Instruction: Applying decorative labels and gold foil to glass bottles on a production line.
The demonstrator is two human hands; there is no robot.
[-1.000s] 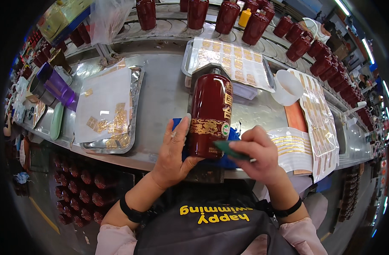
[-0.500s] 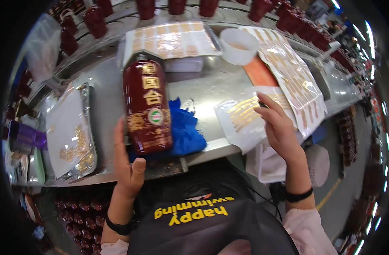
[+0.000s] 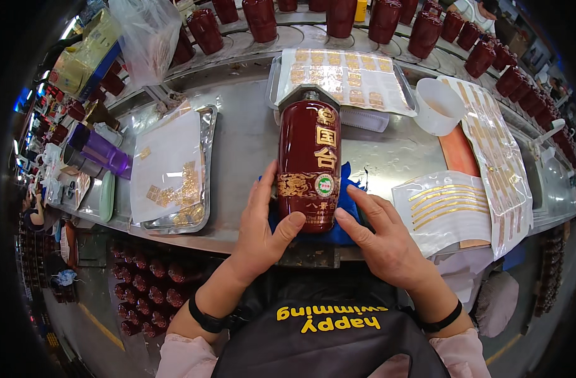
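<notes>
A dark red glossy bottle (image 3: 310, 157) with gold characters and a small green-and-white round sticker lies on a crumpled blue cloth (image 3: 344, 234), its neck pointing away from me. Along its lower left side rests my left hand (image 3: 266, 220), fingers stretched out and thumb apart by the bottle's base. My right hand (image 3: 385, 236) is at the lower right side, fingers spread, the index finger and thumb close to the glass. Neither hand is wrapped round the bottle. Whether the right fingertips touch it, I cannot tell. To the right lies a white sheet with curved gold strips (image 3: 448, 205).
A steel tray with gold pieces on white paper (image 3: 174, 170) sits left, beside a purple bottle (image 3: 102, 151). Behind are a sheet of gold stickers (image 3: 341, 75) and a white tub (image 3: 438, 106). Long strip sheets (image 3: 489, 151) lie right. Red bottles (image 3: 259, 22) line a conveyor.
My right hand has left the sheet of gold strips and come over to the bottle's lower right side. My left hand stays at the bottle's left. The whole view has shifted.
</notes>
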